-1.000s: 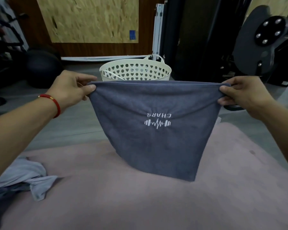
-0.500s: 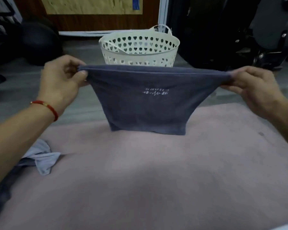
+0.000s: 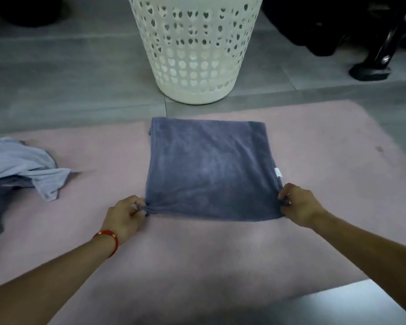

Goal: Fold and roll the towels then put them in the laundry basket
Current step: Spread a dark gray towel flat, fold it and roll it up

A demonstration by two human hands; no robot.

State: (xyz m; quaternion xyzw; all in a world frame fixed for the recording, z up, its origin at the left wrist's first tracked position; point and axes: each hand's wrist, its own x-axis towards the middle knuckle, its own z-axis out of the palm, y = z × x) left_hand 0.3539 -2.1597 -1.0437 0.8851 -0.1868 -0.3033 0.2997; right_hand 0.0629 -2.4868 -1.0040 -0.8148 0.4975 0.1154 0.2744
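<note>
Pink mat (image 3: 220,249): folded grey towel (image 3: 209,170), now laid flat; left hand (image 3: 124,216), right hand (image 3: 300,205) pinching near corners; rolling next.

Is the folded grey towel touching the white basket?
Apart. The head view shows the grey towel flat on the pink mat, with bare mat and floor between its far edge and the white basket.

The floor (image 3: 68,73) consists of large grey tiles with thin, straight grout lines. A pale pink, short-pile rectangular mat (image 3: 197,259) lies flat on the tiles and fills most of the lower view. A black machine base with a glossy curved metal leg and silver bolts (image 3: 382,50) stands on the tiles at the upper right. A dark rounded object (image 3: 24,12), partly cropped, rests at the upper left. Lighting is dim and even.
</note>
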